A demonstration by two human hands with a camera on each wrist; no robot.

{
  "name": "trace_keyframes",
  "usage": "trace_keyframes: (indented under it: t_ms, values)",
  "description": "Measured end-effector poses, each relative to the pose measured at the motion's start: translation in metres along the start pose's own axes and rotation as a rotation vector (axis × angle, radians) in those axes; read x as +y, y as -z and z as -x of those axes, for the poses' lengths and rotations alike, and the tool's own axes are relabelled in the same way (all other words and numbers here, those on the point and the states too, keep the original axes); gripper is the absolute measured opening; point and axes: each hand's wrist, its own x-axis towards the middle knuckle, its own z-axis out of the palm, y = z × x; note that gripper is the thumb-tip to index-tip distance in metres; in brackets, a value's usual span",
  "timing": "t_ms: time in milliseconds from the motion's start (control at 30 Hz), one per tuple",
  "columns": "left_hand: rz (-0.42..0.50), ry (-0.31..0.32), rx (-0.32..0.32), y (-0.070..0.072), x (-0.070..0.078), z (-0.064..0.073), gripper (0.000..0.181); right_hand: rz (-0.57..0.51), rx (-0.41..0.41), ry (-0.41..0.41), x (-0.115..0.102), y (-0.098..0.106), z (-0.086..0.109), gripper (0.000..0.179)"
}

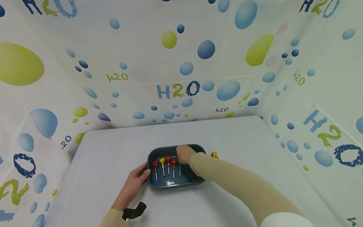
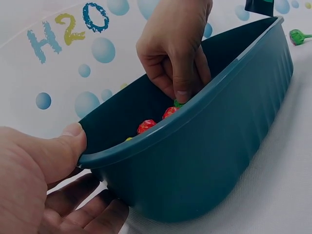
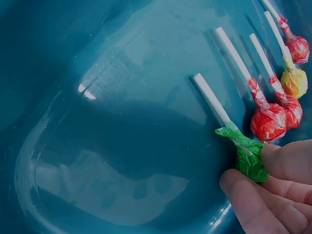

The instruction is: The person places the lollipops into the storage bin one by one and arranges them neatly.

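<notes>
A dark teal tray (image 1: pixel 161 185) stands on the white table, holding a row of wrapped lollipops. In the right wrist view my right hand (image 3: pixel 278 190) pinches the head of a green lollipop (image 3: pixel 249 163) between thumb and fingers, its white stick lying over the tray floor. Beside it are red lollipops (image 3: pixel 269 122) and a yellow lollipop (image 3: pixel 294 82), sticks all pointing the same way. My left hand (image 1: pixel 135 183) grips the tray's left end, thumb over the rim and fingers against the outer wall, as the left wrist view shows.
Right of the tray, a yellow and red lollipop (image 1: pixel 214 154) lies on the table (image 1: pixel 119 151), partly behind the right sleeve (image 1: pixel 235 179). A green-wrapped lollipop (image 2: pixel 297 37) shows beyond the tray in the left wrist view. A patterned curtain (image 1: pixel 136 50) surrounds the table's back and sides.
</notes>
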Motion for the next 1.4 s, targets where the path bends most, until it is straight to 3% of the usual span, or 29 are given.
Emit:
trace_keyframes:
  t_ms: [633, 900, 1100, 1300, 1400]
  values:
    - [0.009, -0.003, -0.01, -0.004, 0.001, -0.001, 0.057, 0.02, 0.023, 0.041, 0.011, 0.001, 0.006, 0.008]
    - [0.007, -0.002, -0.013, -0.004, 0.002, 0.0, 0.058, -0.129, 0.083, 0.138, 0.028, 0.035, 0.031, 0.014]
    - [-0.012, -0.006, -0.01, -0.004, 0.001, -0.001, 0.057, -0.35, 0.211, 0.145, 0.068, 0.065, 0.06, 0.02]
    - [-0.022, -0.01, -0.012, -0.002, 0.001, -0.002, 0.057, -0.48, 0.408, 0.092, 0.142, 0.08, 0.083, 0.027]
    - [-0.029, 0.005, -0.013, -0.001, 0.0, -0.001, 0.057, -0.512, 0.464, 0.011, 0.177, 0.081, 0.093, 0.03]
